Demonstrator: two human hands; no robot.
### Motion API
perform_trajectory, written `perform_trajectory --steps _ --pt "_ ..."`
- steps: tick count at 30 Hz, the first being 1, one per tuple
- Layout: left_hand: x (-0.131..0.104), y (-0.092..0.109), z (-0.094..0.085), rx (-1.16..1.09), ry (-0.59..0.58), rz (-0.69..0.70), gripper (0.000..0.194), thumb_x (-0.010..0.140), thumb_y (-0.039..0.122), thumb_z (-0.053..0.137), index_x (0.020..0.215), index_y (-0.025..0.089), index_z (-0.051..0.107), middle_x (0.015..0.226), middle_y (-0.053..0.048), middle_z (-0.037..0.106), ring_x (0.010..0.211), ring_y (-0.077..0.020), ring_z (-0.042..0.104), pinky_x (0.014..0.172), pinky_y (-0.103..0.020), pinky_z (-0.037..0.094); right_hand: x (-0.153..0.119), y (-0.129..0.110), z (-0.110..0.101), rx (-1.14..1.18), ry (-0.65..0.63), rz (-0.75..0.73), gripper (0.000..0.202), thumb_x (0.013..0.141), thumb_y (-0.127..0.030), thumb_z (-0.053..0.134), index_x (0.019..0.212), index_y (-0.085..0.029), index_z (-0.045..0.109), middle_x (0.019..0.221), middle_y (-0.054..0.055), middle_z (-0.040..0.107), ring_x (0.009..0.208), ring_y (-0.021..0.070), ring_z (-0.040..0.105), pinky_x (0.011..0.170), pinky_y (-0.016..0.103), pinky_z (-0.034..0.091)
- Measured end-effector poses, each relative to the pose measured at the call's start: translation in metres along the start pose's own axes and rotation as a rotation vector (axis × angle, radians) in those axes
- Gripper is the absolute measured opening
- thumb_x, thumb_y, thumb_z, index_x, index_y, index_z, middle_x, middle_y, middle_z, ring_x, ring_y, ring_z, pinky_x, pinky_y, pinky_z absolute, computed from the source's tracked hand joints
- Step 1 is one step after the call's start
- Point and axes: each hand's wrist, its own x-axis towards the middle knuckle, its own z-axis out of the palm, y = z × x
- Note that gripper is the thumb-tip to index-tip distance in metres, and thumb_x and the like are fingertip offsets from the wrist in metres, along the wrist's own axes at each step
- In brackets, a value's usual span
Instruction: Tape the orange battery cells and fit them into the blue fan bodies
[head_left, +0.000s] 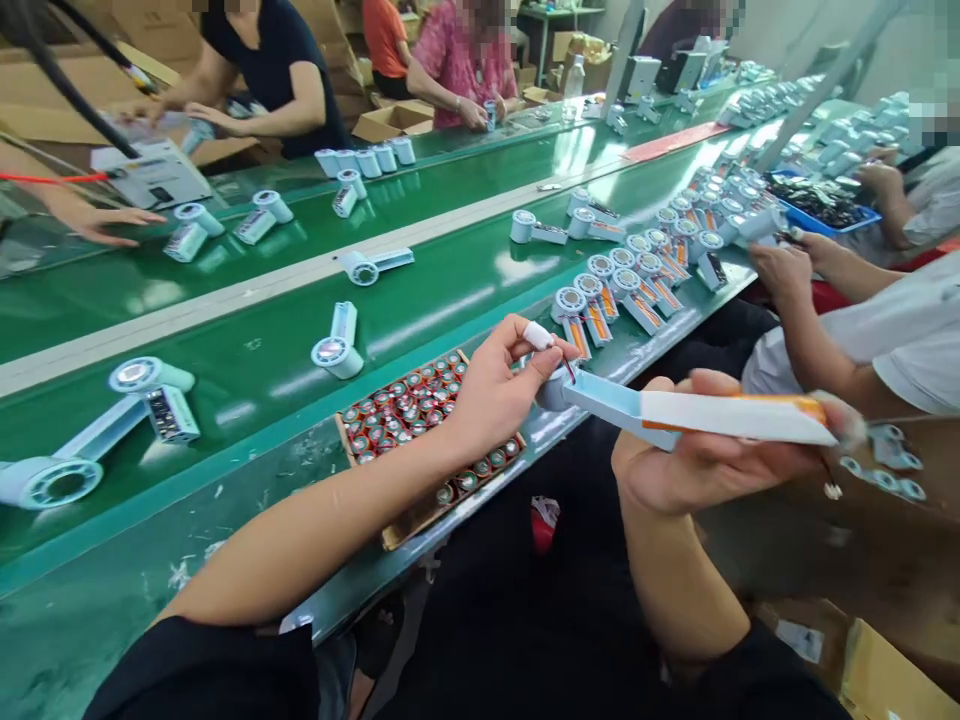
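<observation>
In the head view a light-blue handheld fan housing point(611, 398) is held above the bench edge, its hollow handle facing up. My left hand point(499, 385) is closed by the round fan head, thumb and fingers pinching thin dark-red wires point(568, 368) that come out there. White wrapping covers one of its fingertips. My right hand point(697, 465) is closed around an orange cylindrical battery point(739, 415) with a white strip along its side, which lies over the handle's end. A small white connector point(832, 491) dangles from the battery's far end. The right fingertips are partly blurred.
A cardboard tray point(390, 540) of upright batteries sits left of my hands. Rows of fan housings with orange batteries point(598, 322) stand to the right. More fan parts point(337, 350) lie on the green conveyor belt point(247, 400). Co-workers sit across and at right, near a blue bin point(844, 232).
</observation>
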Motion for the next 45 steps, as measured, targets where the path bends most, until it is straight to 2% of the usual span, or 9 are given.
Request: perform_trajectory --steps 2,4,8,11,17,26,30,36,45 --pt "0.02 -0.003 -0.041 0.163 0.043 0.058 0.018 0.1 0.033 0.063 0.098 0.021 0.051 0.106 -0.007 0.078 0.094 -0.0173 0.073 0.083 -0.032 0.06 0.015 -0.002 0.018 0.155 0.138 -0.094 0.059 0.092 -0.071 0.065 0.139 -0.043 0.044 0.111 -0.001 0.072 0.095 0.0248 0.078 0.074 0.042 0.068" --pt "0.041 -0.013 -0.092 0.363 0.106 0.103 0.012 0.099 0.027 0.063 0.097 0.02 0.055 0.105 -0.006 0.078 0.096 -0.0168 0.072 0.088 -0.032 0.058 0.036 0.004 0.034 0.266 0.141 -0.079 0.056 0.087 -0.05 0.082 0.132 -0.033 0.053 0.105 0.001 0.076 0.096 0.0259 0.079 0.081 0.043 0.068" --pt "0.074 -0.052 -0.182 0.688 0.191 -0.004 0.004 0.097 0.021 0.06 0.094 0.018 0.058 0.102 -0.007 0.079 0.099 -0.0176 0.072 0.092 -0.03 0.053 0.085 0.044 0.07 0.212 -0.108 0.094 0.052 0.08 -0.039 0.088 0.123 -0.025 0.061 0.097 0.003 0.081 0.097 0.0254 0.079 0.086 0.042 0.066" --pt "0.086 -0.085 -0.213 0.804 0.109 -0.154 0.004 0.095 0.021 0.06 0.092 0.019 0.06 0.101 -0.006 0.079 0.098 -0.0205 0.072 0.089 -0.03 0.05 0.116 0.083 0.105 0.029 -0.275 0.109 0.048 0.081 -0.041 0.084 0.12 -0.022 0.063 0.093 0.003 0.081 0.088 0.0234 0.08 0.085 0.038 0.065" --pt "0.085 -0.113 -0.217 0.809 0.041 -0.181 0.006 0.095 0.025 0.059 0.093 0.021 0.062 0.099 -0.006 0.079 0.095 -0.0227 0.071 0.084 -0.03 0.048 0.14 0.122 0.155 -0.619 -0.733 -0.07 0.038 0.097 -0.038 0.065 0.131 -0.021 0.06 0.101 0.004 0.082 0.096 0.0201 0.079 0.085 0.028 0.059" --pt "0.084 -0.118 -0.214 0.797 0.044 -0.194 0.007 0.095 0.028 0.062 0.094 0.02 0.061 0.102 -0.008 0.078 0.094 -0.0225 0.07 0.082 -0.03 0.046 0.136 0.097 0.171 -1.058 -0.996 -0.181 0.035 0.1 -0.041 0.064 0.132 -0.028 0.069 0.103 0.011 0.08 0.097 0.032 0.076 0.084 0.036 0.054" --pt "0.089 -0.118 -0.213 0.821 0.033 -0.192 0.007 0.096 0.027 0.062 0.092 0.021 0.06 0.103 -0.007 0.079 0.094 -0.0225 0.07 0.08 -0.03 0.045 0.134 0.09 0.182 -1.163 -1.059 -0.201 0.039 0.101 -0.046 0.06 0.135 -0.029 0.069 0.102 0.013 0.079 0.095 0.0322 0.075 0.084 0.038 0.054" --pt "0.093 -0.118 -0.21 0.863 0.018 -0.172 0.005 0.097 0.026 0.061 0.094 0.022 0.061 0.104 -0.006 0.079 0.098 -0.0229 0.071 0.082 -0.03 0.045 0.137 0.087 0.193 -1.221 -1.092 -0.235 0.035 0.103 -0.038 0.054 0.122 -0.021 0.077 0.106 0.016 0.079 0.099 0.0312 0.075 0.088 0.037 0.054" --pt "0.099 -0.128 -0.202 0.843 0.016 -0.16 0.003 0.097 0.022 0.062 0.097 0.022 0.065 0.104 -0.007 0.079 0.101 -0.0238 0.072 0.086 -0.03 0.048 0.155 0.08 0.175 -1.195 -1.016 -0.269 0.035 0.103 -0.033 0.052 0.113 -0.022 0.084 0.104 0.013 0.081 0.102 0.031 0.075 0.086 0.035 0.053"
